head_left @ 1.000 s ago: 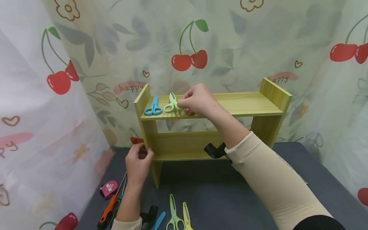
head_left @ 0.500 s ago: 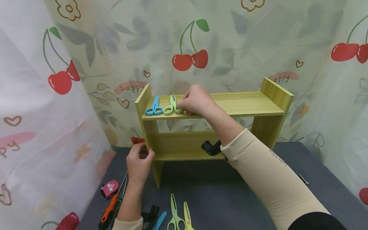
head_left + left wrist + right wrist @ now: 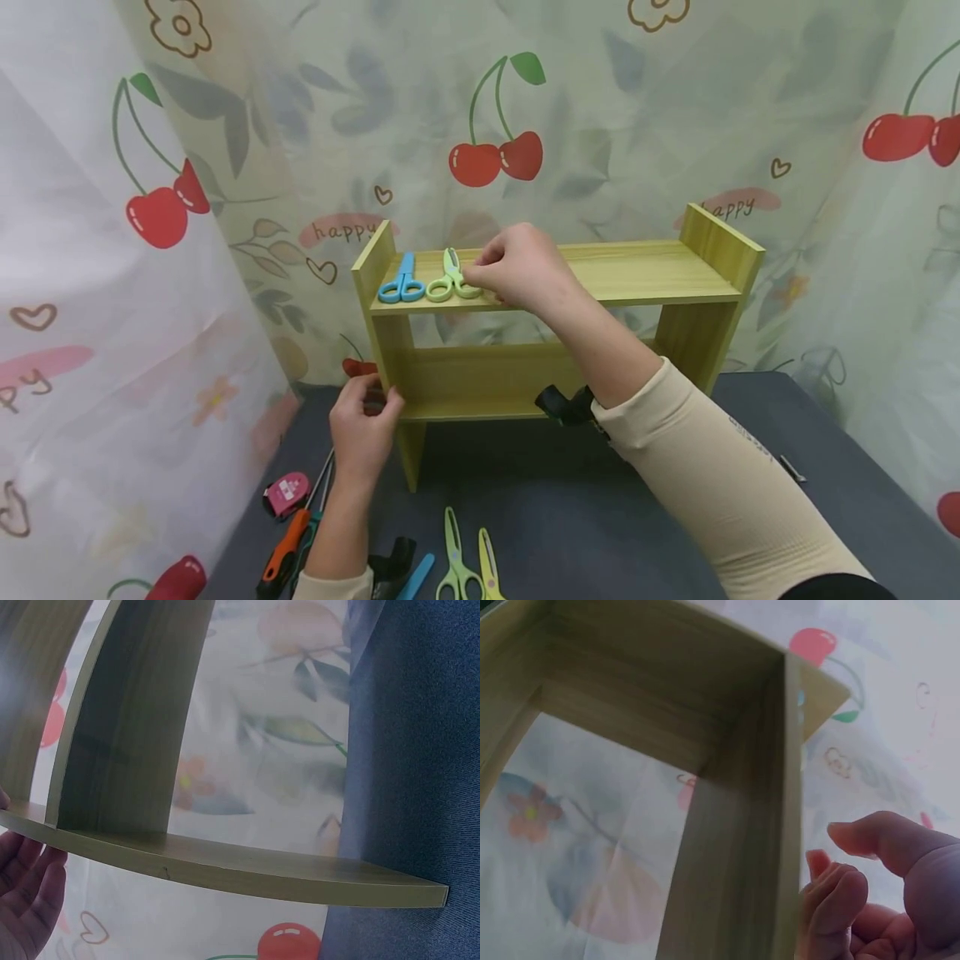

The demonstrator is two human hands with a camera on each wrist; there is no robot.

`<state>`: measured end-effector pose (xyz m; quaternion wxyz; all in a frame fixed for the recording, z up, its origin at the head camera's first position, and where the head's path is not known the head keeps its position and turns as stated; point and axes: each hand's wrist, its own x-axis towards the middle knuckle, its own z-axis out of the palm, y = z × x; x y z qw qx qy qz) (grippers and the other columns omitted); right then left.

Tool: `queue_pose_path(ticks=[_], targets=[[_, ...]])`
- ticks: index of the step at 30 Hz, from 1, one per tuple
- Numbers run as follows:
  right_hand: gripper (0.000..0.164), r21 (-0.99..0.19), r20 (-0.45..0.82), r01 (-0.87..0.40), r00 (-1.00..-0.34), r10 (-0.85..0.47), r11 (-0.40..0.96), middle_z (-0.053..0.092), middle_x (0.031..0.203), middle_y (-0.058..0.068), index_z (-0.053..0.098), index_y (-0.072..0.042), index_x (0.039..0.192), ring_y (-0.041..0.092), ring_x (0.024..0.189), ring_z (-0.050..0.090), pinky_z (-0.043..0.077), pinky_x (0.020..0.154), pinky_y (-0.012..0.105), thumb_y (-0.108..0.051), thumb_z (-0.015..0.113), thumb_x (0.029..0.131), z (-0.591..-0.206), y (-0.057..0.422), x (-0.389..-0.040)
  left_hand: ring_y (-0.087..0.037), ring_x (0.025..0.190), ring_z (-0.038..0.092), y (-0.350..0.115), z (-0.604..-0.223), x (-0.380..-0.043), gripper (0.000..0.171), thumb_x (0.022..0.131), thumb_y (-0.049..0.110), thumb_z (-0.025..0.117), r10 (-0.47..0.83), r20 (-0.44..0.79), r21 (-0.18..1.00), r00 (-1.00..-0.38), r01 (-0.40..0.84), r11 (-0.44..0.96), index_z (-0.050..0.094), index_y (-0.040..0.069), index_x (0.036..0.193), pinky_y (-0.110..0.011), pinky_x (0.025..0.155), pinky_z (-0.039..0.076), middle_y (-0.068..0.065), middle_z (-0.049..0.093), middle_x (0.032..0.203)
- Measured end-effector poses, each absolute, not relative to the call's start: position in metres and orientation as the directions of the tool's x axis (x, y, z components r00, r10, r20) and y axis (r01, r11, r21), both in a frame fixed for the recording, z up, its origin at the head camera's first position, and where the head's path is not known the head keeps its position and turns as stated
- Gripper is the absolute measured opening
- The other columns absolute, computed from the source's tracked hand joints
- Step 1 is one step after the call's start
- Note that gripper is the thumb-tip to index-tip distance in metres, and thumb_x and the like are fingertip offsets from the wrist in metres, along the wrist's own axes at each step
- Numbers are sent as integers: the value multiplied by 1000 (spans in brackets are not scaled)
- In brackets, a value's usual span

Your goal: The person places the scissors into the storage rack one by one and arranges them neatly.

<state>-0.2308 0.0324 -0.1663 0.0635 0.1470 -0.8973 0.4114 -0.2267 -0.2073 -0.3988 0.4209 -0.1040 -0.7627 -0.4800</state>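
Note:
In the head view, my left hand (image 3: 363, 429) grips the left side panel of the light wooden shelf (image 3: 622, 271), thumb at the panel's front edge. The left wrist view shows its fingers (image 3: 30, 877) behind that panel. My right hand (image 3: 525, 262) is over the top board, its fingertips right at the right handle ring of light green scissors (image 3: 450, 275). Seen from the right wrist, thumb and bent fingers stand apart with nothing between them. Blue scissors (image 3: 403, 279) lie left of the green ones, both with handles toward the front edge.
Another pair of green scissors (image 3: 455, 558), a yellow pair (image 3: 489, 562) and a blue blade-like piece (image 3: 417, 577) lie on the dark table (image 3: 570, 517). At the left are a pink tape measure (image 3: 287, 493) and an orange-handled screwdriver (image 3: 285, 546). A patterned curtain hangs behind.
The green scissors on the top board have turned slightly and slid a little toward the front. My right hand has since drawn slightly to the right. My left hand stays on the side panel.

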Motion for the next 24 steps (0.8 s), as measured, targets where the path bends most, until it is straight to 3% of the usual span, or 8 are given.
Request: queue_pose_path(ticks=[4, 13, 24], targets=[[16, -732, 285, -355, -935, -213, 581, 70, 100, 0, 81, -12, 94, 24, 61, 60, 49, 62, 35, -20, 67, 91, -168, 38, -218, -24, 74, 68, -208, -399, -227, 16, 85, -2, 74, -246, 743, 644, -623, 562, 519, 71, -1, 100, -8, 65, 49, -12, 67, 94], [15, -745, 361, -423, -906, -222, 516, 63, 71, 6, 79, -12, 94, 24, 62, 57, 52, 59, 37, -19, 66, 90, -178, 51, -187, -24, 74, 68, -208, -400, -227, 15, 85, -2, 74, -244, 745, 641, -621, 564, 520, 71, -1, 100, -8, 65, 49, -12, 66, 93], [5, -737, 434, -493, -870, -235, 462, 66, 74, 3, 77, -15, 90, 23, 60, 56, 49, 56, 36, -19, 73, 91, -194, 64, -149, -26, 74, 67, -206, -399, -225, 14, 86, -1, 72, -251, 741, 646, -623, 560, 519, 71, -1, 100, -9, 65, 50, -12, 66, 93]])
